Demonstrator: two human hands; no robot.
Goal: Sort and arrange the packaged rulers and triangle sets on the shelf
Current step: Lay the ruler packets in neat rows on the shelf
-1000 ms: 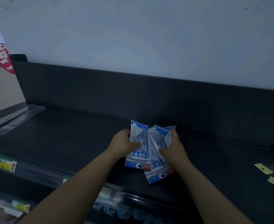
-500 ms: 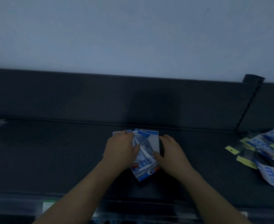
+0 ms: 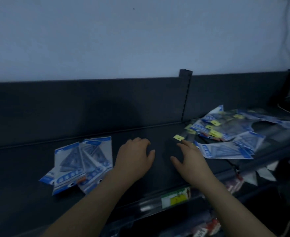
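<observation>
A small fanned stack of blue-and-white triangle set packs (image 3: 82,163) lies on the dark shelf (image 3: 21,185) at the left, free of both hands. My left hand (image 3: 135,156) hovers just right of that stack, fingers loosely curled, holding nothing. My right hand (image 3: 188,159) reaches right with fingers spread, its fingertips near a clear ruler pack with a yellow tag (image 3: 179,138). A loose heap of triangle set packs and yellow-tagged ruler packs (image 3: 226,134) covers the shelf on the right.
The shelf's dark back panel (image 3: 89,106) runs behind everything, with a slotted upright post (image 3: 185,93) between sections. A price label strip (image 3: 175,199) lines the shelf's front edge. More goods sit on the lower shelf at bottom right.
Both hands have let go of the fanned packs, which now lie on the shelf at the left. The hands and view have shifted right toward the loose heap.
</observation>
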